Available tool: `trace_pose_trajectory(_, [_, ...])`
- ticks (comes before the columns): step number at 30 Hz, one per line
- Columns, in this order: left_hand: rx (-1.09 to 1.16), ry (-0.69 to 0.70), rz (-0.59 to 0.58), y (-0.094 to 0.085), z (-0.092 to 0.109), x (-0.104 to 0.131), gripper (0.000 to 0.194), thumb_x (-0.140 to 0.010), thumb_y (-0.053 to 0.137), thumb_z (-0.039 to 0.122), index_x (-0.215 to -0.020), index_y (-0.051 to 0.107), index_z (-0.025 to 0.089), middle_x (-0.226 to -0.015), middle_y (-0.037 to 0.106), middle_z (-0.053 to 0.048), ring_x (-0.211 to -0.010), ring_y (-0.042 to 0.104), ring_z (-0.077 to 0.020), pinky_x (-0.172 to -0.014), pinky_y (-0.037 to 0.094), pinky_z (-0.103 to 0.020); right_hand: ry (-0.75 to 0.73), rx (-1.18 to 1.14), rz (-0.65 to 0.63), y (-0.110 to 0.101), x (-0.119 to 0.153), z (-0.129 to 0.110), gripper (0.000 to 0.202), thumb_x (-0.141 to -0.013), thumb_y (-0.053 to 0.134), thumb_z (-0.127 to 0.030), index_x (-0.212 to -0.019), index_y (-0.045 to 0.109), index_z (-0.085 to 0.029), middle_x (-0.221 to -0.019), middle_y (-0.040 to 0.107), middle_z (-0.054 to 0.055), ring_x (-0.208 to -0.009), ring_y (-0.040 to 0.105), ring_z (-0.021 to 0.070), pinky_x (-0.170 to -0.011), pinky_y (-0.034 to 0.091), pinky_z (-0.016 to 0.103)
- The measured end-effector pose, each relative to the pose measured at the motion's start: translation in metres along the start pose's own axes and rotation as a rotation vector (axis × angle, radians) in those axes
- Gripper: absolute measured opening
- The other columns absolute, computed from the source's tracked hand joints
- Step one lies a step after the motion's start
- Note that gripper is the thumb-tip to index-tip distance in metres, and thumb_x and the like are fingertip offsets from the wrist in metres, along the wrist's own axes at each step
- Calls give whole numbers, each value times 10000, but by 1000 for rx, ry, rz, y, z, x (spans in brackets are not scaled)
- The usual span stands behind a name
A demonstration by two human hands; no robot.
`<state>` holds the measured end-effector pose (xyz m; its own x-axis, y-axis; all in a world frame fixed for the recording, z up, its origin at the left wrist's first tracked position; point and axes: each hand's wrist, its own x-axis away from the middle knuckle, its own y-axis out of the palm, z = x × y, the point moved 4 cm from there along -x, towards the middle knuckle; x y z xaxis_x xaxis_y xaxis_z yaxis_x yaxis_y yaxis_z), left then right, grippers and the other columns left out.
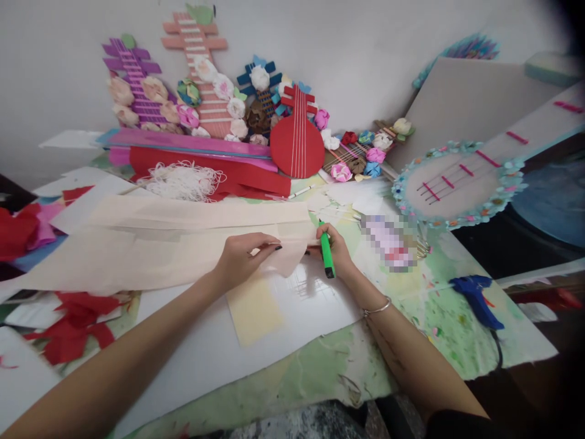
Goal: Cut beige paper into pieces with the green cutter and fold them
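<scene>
Our left forearm point(137, 341) lies nearest; our left hand point(242, 257) pinches a cream sheet point(132, 262), already creased lengthwise, end flap point(287, 261) not yet flat; our right hand point(340, 253) grips a green marker point(326, 251).

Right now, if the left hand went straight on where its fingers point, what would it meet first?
Past the cream sheet it pinches, the left hand would most likely meet the right hand, which holds a green marker; the exact depth between them is unclear.
</scene>
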<state>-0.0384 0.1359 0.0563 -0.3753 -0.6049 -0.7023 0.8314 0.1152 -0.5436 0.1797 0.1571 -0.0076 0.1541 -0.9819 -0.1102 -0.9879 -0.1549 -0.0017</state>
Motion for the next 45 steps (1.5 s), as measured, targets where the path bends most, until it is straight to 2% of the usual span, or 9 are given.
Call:
trace_pose_trajectory(7, [-14, 31, 35, -11, 2, -7, 138, -900, 601, 232, -837, 709, 173, -806, 761, -35, -717, 713, -131, -632, 570, -196, -14, -9, 23, -5, -1, 1, 487, -649, 800, -368, -905, 399, -267, -585, 528, -103, -534, 552, 115, -546, 449, 242])
trace_pose_trajectory(12, [-37, -4, 91, -25, -3, -15, 107, -875, 629, 218, -833, 719, 178, -795, 760, -28, -710, 712, -133, -652, 579, -216, -28, -76, 62, -8, 0, -1, 468, -724, 732, -439, -911, 332, -282, -745, 659, -35, -682, 640, 166, -622, 478, 286])
trace_pose_trajectory(17, [12, 20, 86, -32, 0, -19, 75, -837, 652, 134, -828, 716, 171, -790, 753, -39, -730, 712, -142, -686, 578, -231, -19, -134, 130, -9, 0, 0, 466, -716, 726, -475, -921, 355, -283, -751, 633, -21, -743, 669, 211, -706, 526, 368])
trace_pose_trajectory(24, [242, 229, -407, -14, 28, -13, 140, -852, 593, 90, -879, 692, 186, -814, 735, -40, -724, 689, -121, -647, 539, -203, -7, -200, 296, -10, 1, -5, 461, -723, 709, -481, -908, 333, -291, -728, 570, -56, -712, 677, 194, -698, 558, 361])
trace_pose_trajectory(27, [151, 336, -489, 0, 43, -2, 144, -880, 541, 114, -875, 670, 180, -788, 724, -31, -696, 674, -130, -606, 510, -226, -4, -193, 334, -8, 5, -12, 459, -722, 716, -424, -907, 317, -290, -681, 572, -74, -591, 637, 167, -582, 528, 309])
trace_pose_trajectory(31, [18, 415, -342, 21, 59, 15, 186, -921, 469, 120, -881, 649, 149, -736, 699, -39, -639, 645, -129, -538, 486, -224, -6, -161, 389, -4, 8, -20, 379, -791, 638, -431, -913, 308, -290, -605, 522, -95, -476, 539, 128, -465, 438, 242])
trace_pose_trajectory(35, [-83, 500, -262, 38, 74, 30, 133, -920, 508, 97, -876, 633, 110, -707, 688, -56, -667, 661, -148, -576, 543, -245, 10, -89, 400, -1, 11, -23, 422, -727, 706, -356, -920, 338, -283, -569, 480, -110, -433, 453, 99, -422, 364, 208])
trace_pose_trajectory(39, [-106, 573, -175, 37, 81, 34, 144, -918, 494, 67, -945, 634, 67, -737, 701, -84, -775, 701, -187, -654, 600, -292, 34, -16, 384, 0, 11, -24, 405, -679, 719, -267, -884, 369, -265, -581, 497, -101, -458, 448, 84, -420, 332, 183])
trace_pose_trajectory(45, [-125, 584, -131, 33, 79, 31, 148, -910, 500, 53, -945, 644, 42, -759, 714, -102, -805, 713, -201, -698, 620, -315, 21, 43, 365, -5, 5, -18, 377, -730, 655, -327, -931, 341, -277, -614, 545, -92, -473, 512, 106, -443, 364, 198])
